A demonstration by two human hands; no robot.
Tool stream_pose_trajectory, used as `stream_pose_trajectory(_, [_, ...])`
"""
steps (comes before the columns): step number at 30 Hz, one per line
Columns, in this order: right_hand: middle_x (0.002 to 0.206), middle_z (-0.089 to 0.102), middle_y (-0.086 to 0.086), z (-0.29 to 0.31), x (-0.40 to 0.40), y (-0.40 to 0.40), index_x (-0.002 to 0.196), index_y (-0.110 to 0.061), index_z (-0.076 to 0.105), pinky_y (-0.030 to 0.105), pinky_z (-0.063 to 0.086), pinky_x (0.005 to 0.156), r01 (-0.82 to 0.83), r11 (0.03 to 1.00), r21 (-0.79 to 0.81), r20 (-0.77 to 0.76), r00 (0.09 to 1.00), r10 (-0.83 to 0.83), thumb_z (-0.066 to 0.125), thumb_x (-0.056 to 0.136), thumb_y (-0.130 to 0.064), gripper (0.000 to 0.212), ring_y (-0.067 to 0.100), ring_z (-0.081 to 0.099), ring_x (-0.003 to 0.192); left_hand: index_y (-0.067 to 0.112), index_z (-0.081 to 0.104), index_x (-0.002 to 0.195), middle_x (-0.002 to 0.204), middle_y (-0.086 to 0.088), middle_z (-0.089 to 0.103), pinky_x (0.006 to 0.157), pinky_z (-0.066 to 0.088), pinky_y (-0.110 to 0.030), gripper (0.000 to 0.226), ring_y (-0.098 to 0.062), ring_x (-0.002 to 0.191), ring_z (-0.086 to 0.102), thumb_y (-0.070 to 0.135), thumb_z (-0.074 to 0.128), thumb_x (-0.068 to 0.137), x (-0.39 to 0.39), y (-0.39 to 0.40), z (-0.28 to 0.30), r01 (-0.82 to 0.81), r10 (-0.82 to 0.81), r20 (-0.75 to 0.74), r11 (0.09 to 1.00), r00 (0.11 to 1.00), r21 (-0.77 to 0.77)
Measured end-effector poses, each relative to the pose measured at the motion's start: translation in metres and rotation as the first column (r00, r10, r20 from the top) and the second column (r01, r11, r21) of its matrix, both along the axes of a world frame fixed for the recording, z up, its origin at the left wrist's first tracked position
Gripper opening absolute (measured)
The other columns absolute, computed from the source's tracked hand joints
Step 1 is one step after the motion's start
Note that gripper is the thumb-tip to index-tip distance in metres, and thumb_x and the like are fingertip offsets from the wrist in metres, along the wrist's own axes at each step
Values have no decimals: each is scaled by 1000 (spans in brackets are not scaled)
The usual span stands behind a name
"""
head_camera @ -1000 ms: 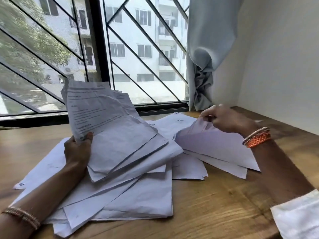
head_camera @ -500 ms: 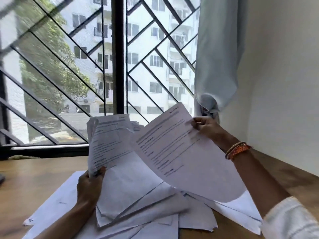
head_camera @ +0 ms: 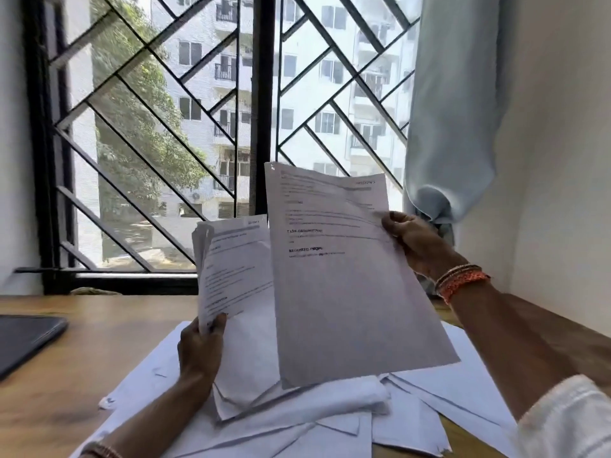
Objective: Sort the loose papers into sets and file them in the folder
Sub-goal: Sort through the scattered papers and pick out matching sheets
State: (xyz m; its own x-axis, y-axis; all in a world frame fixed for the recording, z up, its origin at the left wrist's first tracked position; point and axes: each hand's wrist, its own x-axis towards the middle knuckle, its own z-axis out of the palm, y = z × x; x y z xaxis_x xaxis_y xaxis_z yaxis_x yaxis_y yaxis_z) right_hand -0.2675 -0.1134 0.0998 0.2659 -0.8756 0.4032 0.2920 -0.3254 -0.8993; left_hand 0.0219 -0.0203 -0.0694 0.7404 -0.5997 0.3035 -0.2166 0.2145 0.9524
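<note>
My left hand (head_camera: 198,348) grips a stack of several printed sheets (head_camera: 234,269) by its left edge, held upright above the table. My right hand (head_camera: 413,239) pinches the right edge of a single printed sheet (head_camera: 344,285), raised upright in front of the window and overlapping the stack's right side. Below both hands, loose white papers (head_camera: 413,421) lie spread in a messy pile on the wooden table (head_camera: 82,352).
A dark flat folder or laptop-like object (head_camera: 23,338) lies at the table's left edge. A barred window (head_camera: 165,127) fills the back, a pale blue curtain (head_camera: 449,110) hangs at its right, and a white wall (head_camera: 562,160) borders the table's right side.
My right hand picked one sheet off the pile and lifted it upright beside the stack. The left hand raised its stack. The view tilted upward toward the window.
</note>
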Motion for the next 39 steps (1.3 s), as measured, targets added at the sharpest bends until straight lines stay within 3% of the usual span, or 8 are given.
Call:
stream_pose_trajectory(10, [76, 73, 1, -121, 15, -14, 91, -9, 68, 24, 57, 58, 46, 992, 120, -159, 987, -26, 52, 96, -6, 17, 11, 68, 62, -1, 65, 98, 88, -16, 63, 74, 49, -43, 22, -37, 82, 59, 20, 62, 91, 0, 0, -2, 21, -21, 37, 1000, 999, -3])
stream_pose_trajectory(25, [93, 72, 6, -126, -1, -8, 99, -12, 69, 26, 56, 65, -27, 971, 239, -299, 949, 100, 68, 85, -18, 16, 16, 69, 73, 4, 65, 90, 86, -13, 63, 80, 50, -46, 16, -24, 80, 55, 19, 64, 90, 2, -3, -4, 50, -48, 44, 997, 998, -51])
stream_pose_trajectory(29, [105, 72, 11, -123, -16, 5, 110, -6, 67, 27, 56, 69, -132, 925, 357, -567, 756, 327, 70, 81, -17, 31, 21, 70, 87, 7, 64, 86, 84, -12, 62, 74, 46, -40, 12, -21, 78, 53, 19, 63, 90, 1, -3, -5, 20, -16, 62, 998, 998, -56])
stream_pose_trajectory(32, [78, 68, 7, -120, -20, 7, 77, -11, 68, 24, 49, 57, 165, 984, 61, -708, 702, -74, 75, 80, -15, 9, 16, 64, 65, 9, 61, 79, 80, -13, 61, 71, 43, -38, 14, -21, 76, 51, 19, 63, 90, 1, -2, -5, 11, -7, 56, 998, 998, -59])
stream_pose_trajectory(33, [72, 64, 7, -114, -20, 5, 68, -12, 64, 27, 45, 57, 374, 912, -168, -636, 666, -391, 75, 80, -19, 18, 20, 61, 65, 9, 60, 77, 80, -12, 60, 70, 41, -36, 16, -20, 76, 50, 17, 63, 90, 0, -1, -3, 19, -16, 43, 997, 999, -72])
stream_pose_trajectory(35, [86, 66, 17, -88, -18, 5, 78, -14, 65, 38, 43, 69, 720, 512, -468, -307, 411, -859, 68, 86, -27, 16, 33, 62, 86, 11, 59, 74, 82, -9, 58, 69, 41, -31, 17, -18, 78, 49, 12, 62, 90, -2, 3, 1, 48, -50, -11, 992, 999, -117])
stream_pose_trajectory(37, [112, 65, 19, -59, -24, -1, 112, -17, 68, 42, 41, 84, 798, 173, -577, -145, 108, -983, 53, 93, -29, 27, 39, 56, 107, 9, 60, 79, 86, -8, 58, 65, 43, -26, 11, -17, 81, 50, 8, 62, 90, -5, 6, 5, 74, -85, -61, 983, 995, -166])
stream_pose_trajectory(39, [119, 66, 12, -41, -31, -9, 125, -25, 62, 41, 46, 85, 700, 30, -714, -59, -18, -998, 45, 90, -23, 39, 37, 59, 107, 8, 61, 81, 81, -4, 60, 60, 46, -17, 9, -16, 77, 52, 8, 62, 90, -7, 8, 9, 90, -110, -95, 977, 989, -194])
